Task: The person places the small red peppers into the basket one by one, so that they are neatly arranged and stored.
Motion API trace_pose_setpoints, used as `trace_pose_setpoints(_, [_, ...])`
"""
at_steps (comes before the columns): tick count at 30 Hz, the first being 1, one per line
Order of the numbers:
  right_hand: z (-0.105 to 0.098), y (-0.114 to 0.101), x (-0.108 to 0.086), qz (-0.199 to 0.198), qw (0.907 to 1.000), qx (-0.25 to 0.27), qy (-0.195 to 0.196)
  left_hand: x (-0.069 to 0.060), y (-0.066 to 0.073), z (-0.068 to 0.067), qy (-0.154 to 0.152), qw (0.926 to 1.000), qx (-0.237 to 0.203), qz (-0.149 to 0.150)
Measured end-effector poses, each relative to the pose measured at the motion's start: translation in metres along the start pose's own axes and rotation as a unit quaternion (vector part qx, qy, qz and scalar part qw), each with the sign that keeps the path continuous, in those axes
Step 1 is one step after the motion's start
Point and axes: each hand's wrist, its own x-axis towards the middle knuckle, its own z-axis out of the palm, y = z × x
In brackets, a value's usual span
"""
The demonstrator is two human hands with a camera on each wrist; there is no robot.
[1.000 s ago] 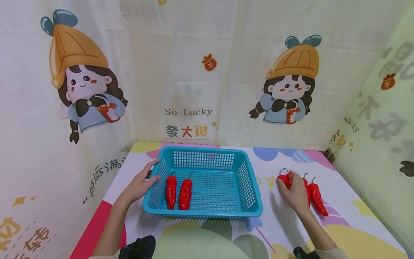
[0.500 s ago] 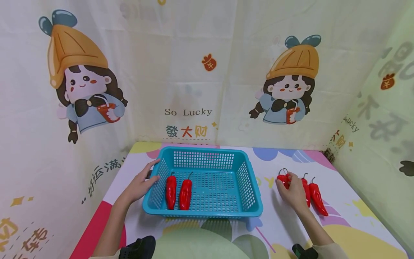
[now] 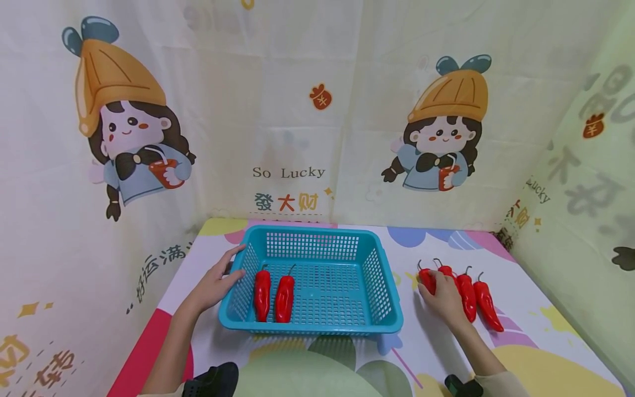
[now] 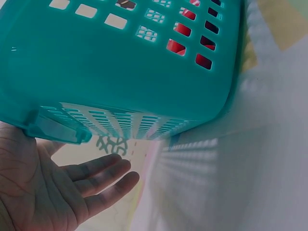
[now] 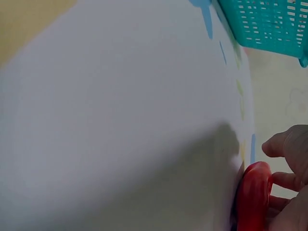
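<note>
One bright patterned worktop [image 3: 521, 314] spreads beneath both sets of my fingers. Between them sits the blue basket [image 3: 317, 327], its side rim touching my left hand [image 3: 215, 286]. Those fingers stretch fairly straight outside the wall, my thumb over the rim; I judge the touch is to steady the basket, not lift it. Well across from it, my right hand [image 3: 444, 300] reaches low. Beside and partly behind its fingers, away from the basket, three red peppers [image 3: 468, 298] lie in a row, stems pointing away from me, probably so their bodies face my reach. Inside the basket, near my left thumb, two peppers [image 3: 285, 298] lie roughly parallel, likely kept in order. Smallest is the one pepper [image 3: 426, 281] my right fingers curl round, on the basket side of the row; the thumb looks apart from it, so the hold seems loose.
</note>
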Motion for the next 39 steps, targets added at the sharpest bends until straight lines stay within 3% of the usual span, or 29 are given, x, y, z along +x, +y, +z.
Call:
trace_pose_setpoints(8, [0.003, 0.001, 0.000, 0.004, 0.9997, -0.004, -0.026, -0.001, -0.001, 0.000, -0.006, 1.0000, -0.005, -0.005])
trace_pose_setpoints(23, [0.003, -0.001, -0.006, 0.024, 0.9993, 0.024, -0.017, -0.002, 0.001, 0.000, -0.009, 0.9999, -0.011, 0.001])
trace_pose_setpoints(39, [-0.005, -0.019, -0.003, 0.026, 0.9982, 0.054, 0.004, -0.002, 0.001, -0.001, -0.008, 0.9999, -0.011, 0.000])
